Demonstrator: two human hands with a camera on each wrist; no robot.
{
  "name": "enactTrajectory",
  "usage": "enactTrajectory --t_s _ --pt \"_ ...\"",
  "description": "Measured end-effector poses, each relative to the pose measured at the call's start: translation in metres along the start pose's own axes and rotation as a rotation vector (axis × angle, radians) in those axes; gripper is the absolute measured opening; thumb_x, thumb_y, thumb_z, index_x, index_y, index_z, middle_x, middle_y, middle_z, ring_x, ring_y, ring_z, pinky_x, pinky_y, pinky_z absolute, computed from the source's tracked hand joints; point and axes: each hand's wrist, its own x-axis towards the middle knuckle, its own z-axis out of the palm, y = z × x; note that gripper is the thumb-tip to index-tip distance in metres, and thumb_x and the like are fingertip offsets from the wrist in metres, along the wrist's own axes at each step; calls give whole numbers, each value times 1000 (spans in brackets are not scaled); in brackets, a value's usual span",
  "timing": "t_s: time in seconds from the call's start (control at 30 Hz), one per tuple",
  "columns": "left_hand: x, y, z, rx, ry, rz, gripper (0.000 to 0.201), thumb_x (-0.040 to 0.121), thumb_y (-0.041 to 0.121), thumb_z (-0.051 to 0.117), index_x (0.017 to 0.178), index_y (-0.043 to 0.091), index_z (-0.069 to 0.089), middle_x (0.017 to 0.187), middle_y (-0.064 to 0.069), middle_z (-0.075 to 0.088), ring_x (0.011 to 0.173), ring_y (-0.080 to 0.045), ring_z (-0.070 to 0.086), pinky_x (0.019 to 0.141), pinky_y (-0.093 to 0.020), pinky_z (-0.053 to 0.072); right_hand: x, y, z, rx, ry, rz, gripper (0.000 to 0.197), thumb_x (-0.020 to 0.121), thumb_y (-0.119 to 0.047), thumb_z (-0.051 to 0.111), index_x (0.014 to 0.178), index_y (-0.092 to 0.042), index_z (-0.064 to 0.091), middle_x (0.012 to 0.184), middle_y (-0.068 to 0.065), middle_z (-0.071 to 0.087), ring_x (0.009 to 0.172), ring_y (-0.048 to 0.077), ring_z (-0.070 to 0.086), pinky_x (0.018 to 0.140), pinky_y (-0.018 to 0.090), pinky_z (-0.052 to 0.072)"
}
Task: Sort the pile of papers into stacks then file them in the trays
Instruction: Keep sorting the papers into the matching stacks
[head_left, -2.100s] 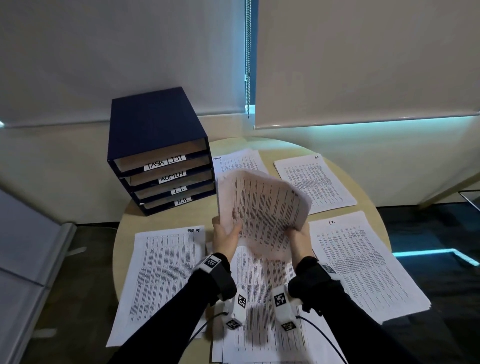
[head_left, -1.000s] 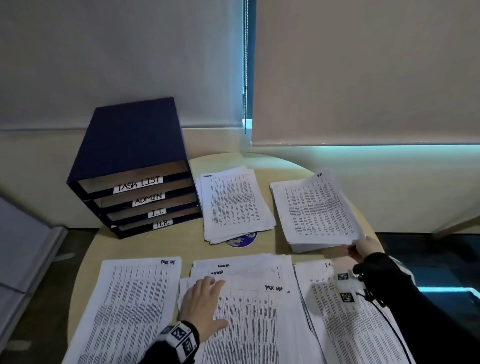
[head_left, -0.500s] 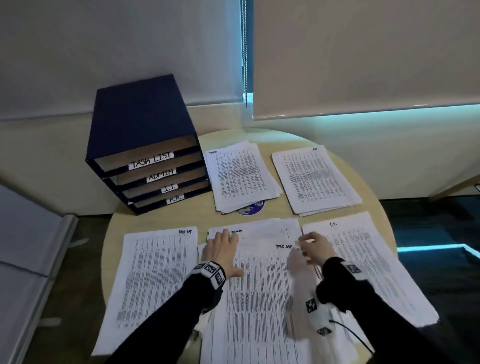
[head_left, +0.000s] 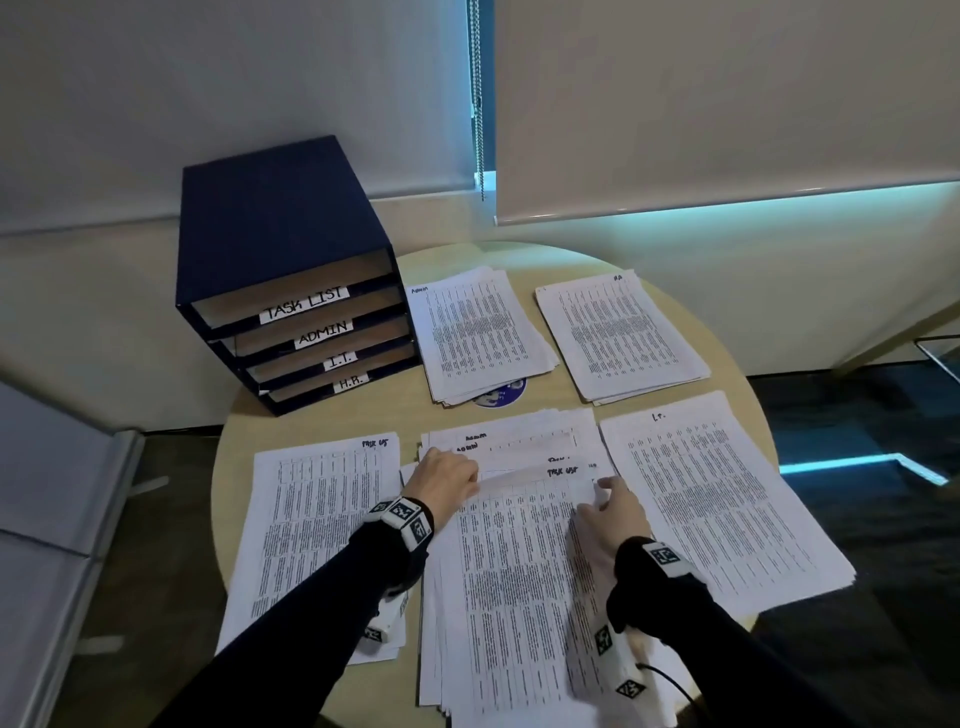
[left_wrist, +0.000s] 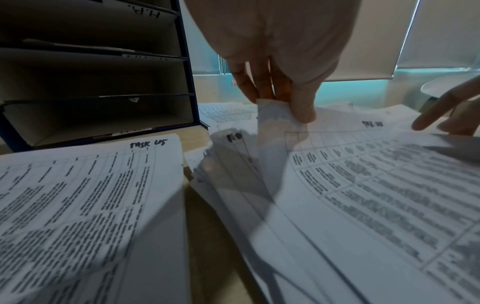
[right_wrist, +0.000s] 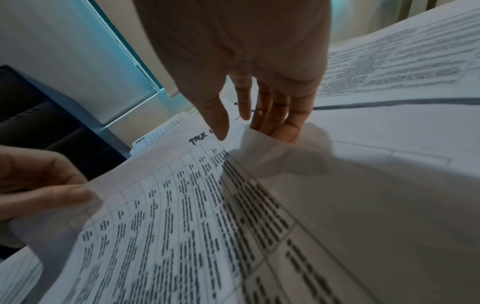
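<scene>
The unsorted pile (head_left: 519, 582) lies at the table's near middle, its top sheet (left_wrist: 363, 185) headed "Task list". My left hand (head_left: 457, 480) pinches that sheet's top left corner between thumb and fingers (left_wrist: 298, 107), and the corner is lifted. My right hand (head_left: 605, 491) is at the sheet's top right corner. Its straight fingers (right_wrist: 275, 121) touch the curled-up corner from behind, and the thumb stands apart. Sorted stacks surround the pile: task list (head_left: 317, 519) on the left, admin (head_left: 478, 332) and HR (head_left: 618, 332) at the back, IT (head_left: 717, 499) on the right.
A dark blue tray unit (head_left: 280, 223) stands at the back left of the round table (head_left: 234, 467), with slots labelled Task List, Admin, I.T. and H.R. A round blue sticker (head_left: 501, 397) shows under the admin stack. The floor drops away past the table's right edge.
My right hand left a sheet on the back right stack and came back to the pile. My left hand went from lying flat to pinching the top sheet's corner.
</scene>
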Motion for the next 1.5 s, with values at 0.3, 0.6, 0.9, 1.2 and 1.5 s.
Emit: enactTrajectory --t_s 0.3,0.6,0.9,1.2,1.5 --pt "-1 -4 0 -312 -267 -148 28 93 24 57 67 16 51 65 0 47 60 -17 44 53 -26 32 -4 2 0 9 -36 -1 37 87 -21 61 121 -12 49 101 4 59 96 24 59 85 31 46" --pt "4 -18 -6 -515 -310 -166 49 84 28 69 53 22 32 57 3 23 55 -16 27 53 -28 17 3 5 -5 78 -47 -43 38 84 -28 67 116 -9 56 106 9 59 90 22 58 80 30 46" --pt "3 -30 1 -544 -251 -267 30 78 32 78 82 19 51 84 -1 44 76 -15 42 70 -25 31 -7 -5 -2 185 130 -13 23 78 -25 71 68 -13 55 68 2 60 64 19 53 62 27 42" --pt "6 -46 3 -635 -264 -177 29 90 32 65 75 7 67 61 -2 44 53 -10 36 50 -23 27 -14 -22 1 -50 153 -145 25 82 -32 66 68 -12 62 68 4 65 68 24 61 64 31 50" --pt "10 -63 18 -673 -222 -181 35 95 32 59 65 15 54 54 7 35 47 -6 33 49 -23 24 -16 3 7 29 261 -207 16 92 -20 60 87 -13 73 70 7 68 65 23 60 58 22 36"
